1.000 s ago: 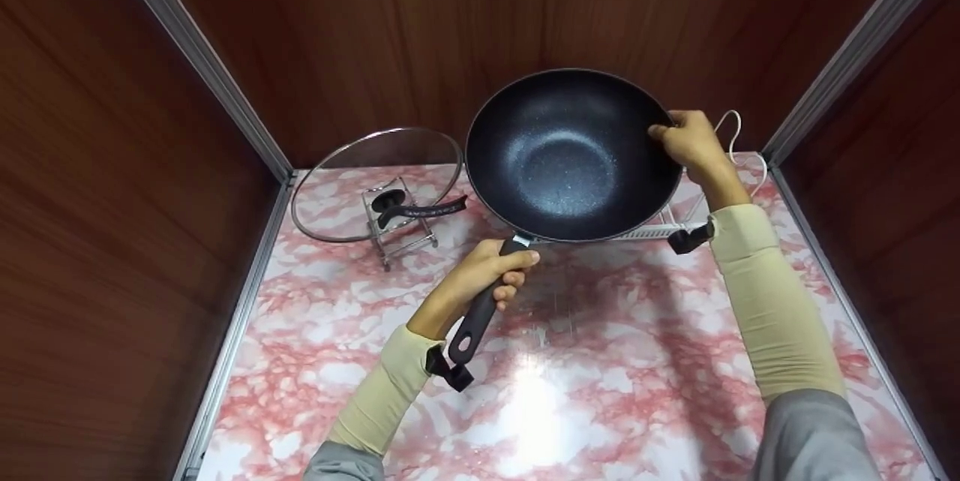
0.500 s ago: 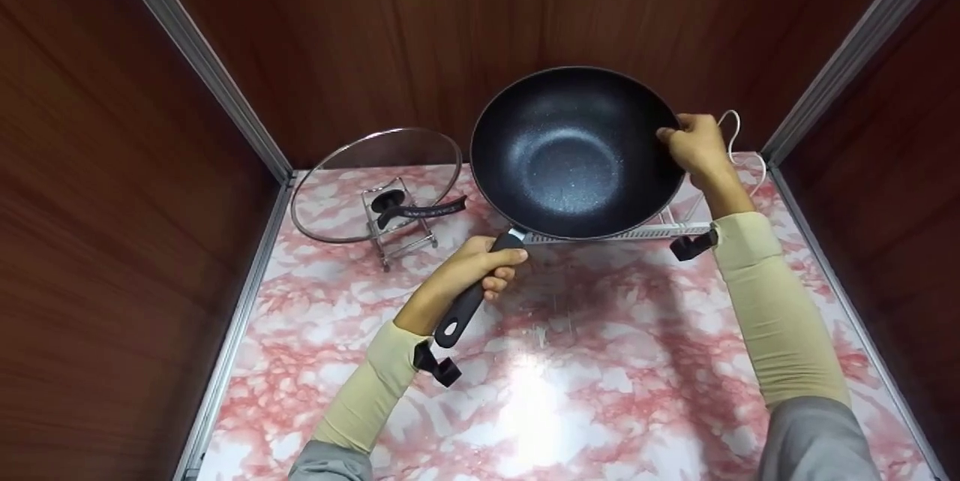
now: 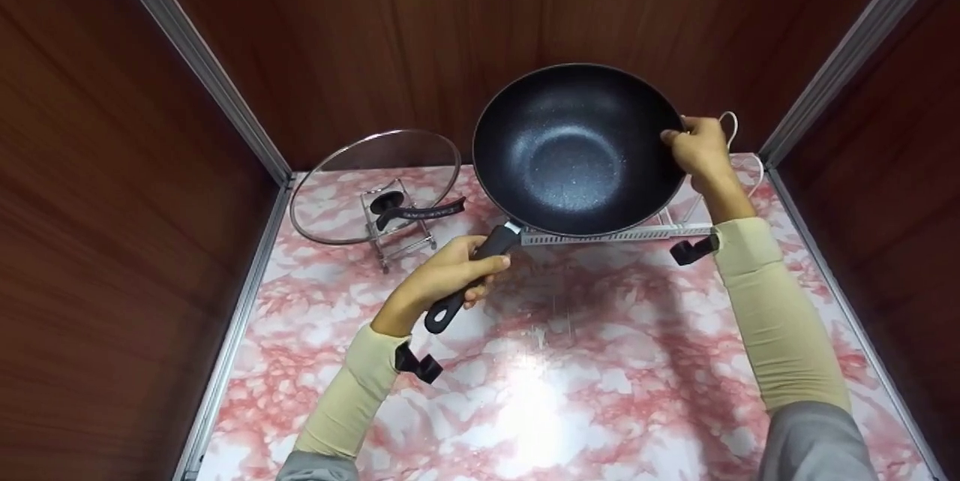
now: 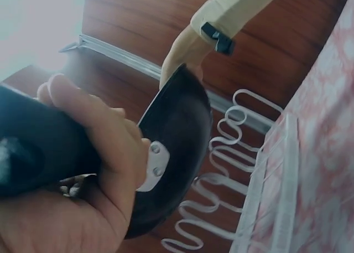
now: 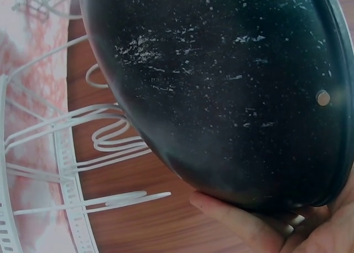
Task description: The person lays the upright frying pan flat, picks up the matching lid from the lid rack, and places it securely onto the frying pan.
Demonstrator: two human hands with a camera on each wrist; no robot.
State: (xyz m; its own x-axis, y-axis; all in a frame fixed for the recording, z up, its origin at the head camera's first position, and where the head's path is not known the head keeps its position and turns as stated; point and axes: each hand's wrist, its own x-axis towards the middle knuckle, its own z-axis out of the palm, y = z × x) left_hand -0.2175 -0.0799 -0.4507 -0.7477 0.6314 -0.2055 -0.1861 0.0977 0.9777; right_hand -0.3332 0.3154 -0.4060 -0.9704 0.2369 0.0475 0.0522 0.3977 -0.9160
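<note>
A deep black wok (image 3: 574, 158) is held tilted in the air, its speckled inside facing me. My left hand (image 3: 450, 271) grips its black handle (image 3: 448, 310), thumb laid along the top. At the far right rim my right hand (image 3: 701, 147) pinches the wok's edge, thumb inside and fingers behind. The right wrist view shows the scuffed outer side of the wok (image 5: 221, 92) with the fingers (image 5: 238, 220) under its edge. Behind and below the wok stands a white wire rack (image 3: 615, 235), mostly hidden in the head view; its loops (image 4: 221, 181) show in the left wrist view, apart from the wok.
Left of the wok, a glass lid (image 3: 337, 166) with a black knob stands upright in a small metal stand (image 3: 405, 245). Dark wood panels (image 3: 450, 16) close the back and both sides. The tabletop (image 3: 600, 391) has a red and white marbled pattern.
The wok has shifted slightly right, its handle swinging up and left with my left hand. My right hand has moved a little right and down, still pinching the rim.
</note>
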